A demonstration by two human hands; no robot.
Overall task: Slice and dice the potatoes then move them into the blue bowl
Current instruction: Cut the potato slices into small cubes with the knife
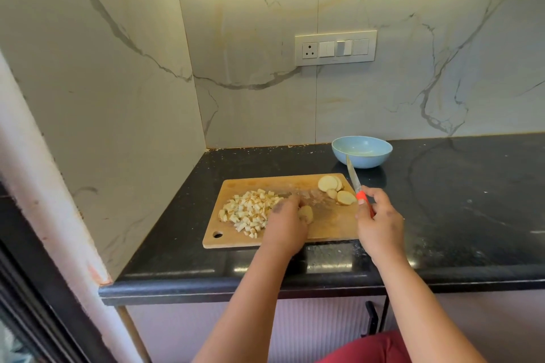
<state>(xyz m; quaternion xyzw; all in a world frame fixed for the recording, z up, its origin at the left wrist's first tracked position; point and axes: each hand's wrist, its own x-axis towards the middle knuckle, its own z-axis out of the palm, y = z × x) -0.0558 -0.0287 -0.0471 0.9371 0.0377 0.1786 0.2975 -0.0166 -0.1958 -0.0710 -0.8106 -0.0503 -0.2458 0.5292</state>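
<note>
A wooden cutting board (330,224) lies on the black counter. A heap of diced potato (247,211) covers its left half. Several potato slices (334,188) sit at its far right corner. My left hand (284,224) rests on the board beside the heap, its fingers over a potato piece (306,214). My right hand (379,221) grips the orange handle of a knife (354,178), blade pointing up and away over the board's right edge. The blue bowl (362,155) stands behind the board with no potato visible in it.
The black counter (457,209) runs to the right. Marble walls close the back and the left side. A switch panel (335,48) is on the back wall. The counter's front edge is near my forearms.
</note>
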